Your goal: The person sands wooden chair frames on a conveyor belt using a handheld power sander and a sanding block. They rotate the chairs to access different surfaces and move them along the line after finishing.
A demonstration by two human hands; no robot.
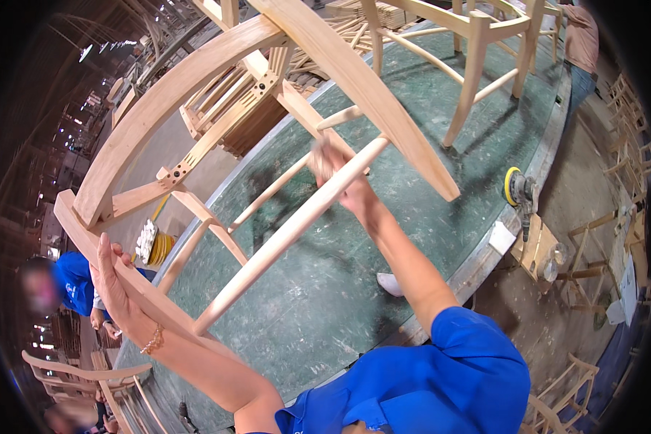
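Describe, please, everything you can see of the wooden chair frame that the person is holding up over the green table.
The chair frame is bare, pale, unfinished wood: curved rails, slim round rungs and slotted joints, with no seat fitted. It is tilted on its side above the green table. The left hand grips a curved rail at the lower left. The right hand presses a round rung near the middle; it looks blurred. Whether the frame rests on the table cannot be told.

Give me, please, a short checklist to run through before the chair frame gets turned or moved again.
1. Left hand grips the chair frame at its lower rail: ok.
2. Right hand on the slanted rung: ok, though blurred.
3. Green table beneath the frame free of loose items: ok.
4. Sander at the table edge, away from the frame: ok.
5. Person in blue close on the left: not ok.
6. Joints tight: cannot tell.
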